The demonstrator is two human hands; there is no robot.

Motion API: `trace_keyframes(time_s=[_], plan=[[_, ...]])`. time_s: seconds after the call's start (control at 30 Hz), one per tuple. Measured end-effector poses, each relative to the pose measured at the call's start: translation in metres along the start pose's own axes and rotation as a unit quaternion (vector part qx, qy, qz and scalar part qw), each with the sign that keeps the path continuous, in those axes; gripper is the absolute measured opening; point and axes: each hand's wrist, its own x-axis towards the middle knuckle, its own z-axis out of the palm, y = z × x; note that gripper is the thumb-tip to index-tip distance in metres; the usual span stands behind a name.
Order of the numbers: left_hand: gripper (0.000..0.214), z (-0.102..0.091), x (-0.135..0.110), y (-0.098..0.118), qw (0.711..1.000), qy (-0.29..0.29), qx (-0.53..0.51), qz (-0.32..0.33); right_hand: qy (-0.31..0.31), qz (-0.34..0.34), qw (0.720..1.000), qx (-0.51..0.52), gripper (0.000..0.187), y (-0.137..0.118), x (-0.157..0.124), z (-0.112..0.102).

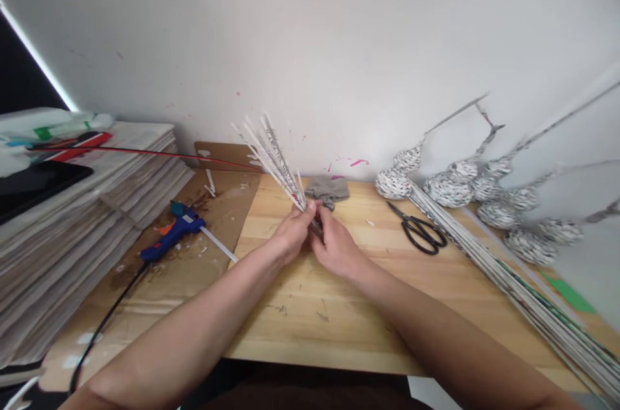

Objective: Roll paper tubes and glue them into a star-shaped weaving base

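Note:
Both my hands meet over the wooden table, closed around the lower end of a bundle of rolled paper sticks [277, 161]. My left hand [294, 229] wraps the bundle from the left, thumb on top. From the other side my right hand [333, 239] grips the same end, its fingertips close to the left thumb. The sticks fan out up and to the left, toward the wall. Most are white, some with printed marks. The bundle's lowest end is largely hidden by my fingers. Just behind my hands lies a crumpled grey cloth [328, 190].
Black scissors [420, 229] lie right of my hands. Several woven paper gourd shapes [393, 183] stand along the wall, beside a long bundle of paper rolls [504, 281]. On cardboard at left rests a blue glue gun [174, 234] with its cord, near a tall paper stack [97, 248].

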Motion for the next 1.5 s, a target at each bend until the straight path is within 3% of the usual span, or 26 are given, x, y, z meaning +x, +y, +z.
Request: trace_keyframes(time_s=[0.13, 0.23, 0.3, 0.4, 0.47, 0.5, 0.57, 0.63, 0.67, 0.73, 0.83, 0.93, 1.07, 1.17, 1.23, 1.33, 1.5], plan=[[0.042, 0.003, -0.005, 0.003, 0.997, -0.047, 0.054, 0.031, 0.009, 0.008, 0.999, 0.04, 0.041, 0.004, 0.002, 0.002], [0.04, 0.0, -0.005, 0.011, 0.991, -0.079, 0.086, 0.063, -0.015, 0.035, 0.993, 0.111, 0.024, 0.008, 0.005, -0.001], [0.042, -0.006, -0.004, 0.019, 0.99, -0.119, 0.061, 0.042, -0.076, 0.087, 0.972, 0.205, 0.016, 0.009, 0.007, -0.004], [0.048, -0.016, -0.002, 0.029, 0.981, -0.192, 0.007, -0.022, -0.18, 0.136, 0.915, 0.336, 0.026, 0.008, 0.008, -0.01], [0.042, -0.02, 0.0, 0.031, 0.974, -0.222, 0.008, -0.046, -0.225, 0.142, 0.897, 0.354, 0.034, 0.007, 0.008, -0.013], [0.037, -0.022, 0.002, 0.032, 0.973, -0.224, 0.011, -0.047, -0.235, 0.14, 0.9, 0.34, 0.037, 0.006, 0.008, -0.015], [0.03, -0.023, 0.006, 0.033, 0.982, -0.19, -0.008, -0.023, -0.205, 0.113, 0.936, 0.262, 0.038, 0.007, 0.008, -0.017], [0.024, -0.024, 0.01, 0.036, 0.991, -0.124, -0.053, 0.019, -0.105, 0.048, 0.986, 0.121, 0.034, 0.011, 0.01, -0.021], [0.022, -0.024, 0.012, 0.039, 0.992, -0.092, -0.073, 0.037, -0.048, 0.011, 0.998, 0.041, 0.032, 0.014, 0.013, -0.024], [0.02, -0.026, 0.016, 0.044, 0.993, -0.046, -0.097, 0.055, 0.012, -0.04, 0.994, -0.103, 0.032, 0.022, 0.02, -0.028], [0.019, -0.028, 0.019, 0.047, 0.992, -0.023, -0.108, 0.057, -0.054, -0.032, 0.968, -0.241, 0.037, 0.038, 0.037, -0.029], [0.019, -0.03, 0.02, 0.043, 0.992, -0.032, -0.112, 0.057, -0.097, 0.038, 0.951, -0.291, 0.043, 0.053, 0.057, -0.027], [0.02, -0.029, 0.023, 0.037, 0.993, -0.017, -0.106, 0.057, -0.044, 0.118, 0.947, -0.297, 0.041, 0.056, 0.073, -0.026], [0.022, -0.027, 0.024, 0.038, 0.994, 0.015, -0.092, 0.06, -0.004, 0.099, 0.974, -0.205, 0.03, 0.038, 0.068, -0.023], [0.024, -0.025, 0.023, 0.039, 0.993, 0.03, -0.087, 0.068, -0.041, 0.113, 0.992, -0.044, 0.024, 0.022, 0.058, -0.02], [0.026, -0.023, 0.022, 0.039, 0.99, 0.041, -0.1, 0.09, -0.086, 0.18, 0.966, 0.167, 0.021, 0.003, 0.041, -0.016], [0.026, -0.017, 0.018, 0.032, 0.988, 0.017, -0.126, 0.083, -0.066, 0.243, 0.934, 0.255, 0.026, -0.005, 0.021, -0.003]])
